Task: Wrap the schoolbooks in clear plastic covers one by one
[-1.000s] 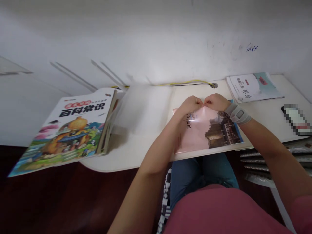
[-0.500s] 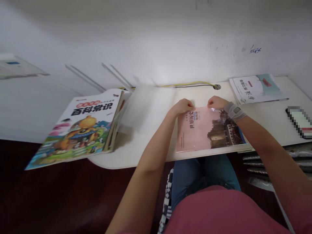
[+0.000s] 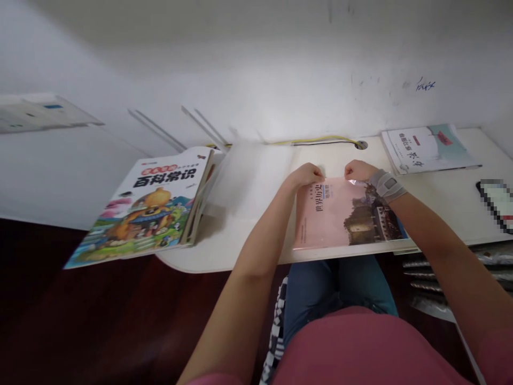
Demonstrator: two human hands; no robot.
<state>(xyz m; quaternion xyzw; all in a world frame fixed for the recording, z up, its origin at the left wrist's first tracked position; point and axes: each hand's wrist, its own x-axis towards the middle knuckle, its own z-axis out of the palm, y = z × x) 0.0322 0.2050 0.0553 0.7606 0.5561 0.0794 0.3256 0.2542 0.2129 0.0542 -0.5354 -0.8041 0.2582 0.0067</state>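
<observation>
A pink book (image 3: 323, 227) with a castle picture lies on the white desk near its front edge, turned sideways. Its surface looks glossy, as if under clear plastic film, with a bright glint near the far edge. My left hand (image 3: 308, 174) pinches the book's far edge at the left, fingers closed. At the same edge, a short way to the right, my right hand (image 3: 356, 170) is also closed in a pinch, with a grey band (image 3: 388, 185) round the wrist. Whether the fingertips hold the book itself or only film cannot be made out.
A stack of books (image 3: 154, 208) with a colourful cover overhangs the desk's left end. A whitish translucent sheet (image 3: 256, 171) lies beside it. At the right are another book (image 3: 425, 149) and a phone (image 3: 499, 200). Cables (image 3: 320, 140) run along the wall into a hole.
The whole view has shifted slightly, so things appear a little further right. Both hands keep their pinch at the book's far edge, with hardly any movement against it.
</observation>
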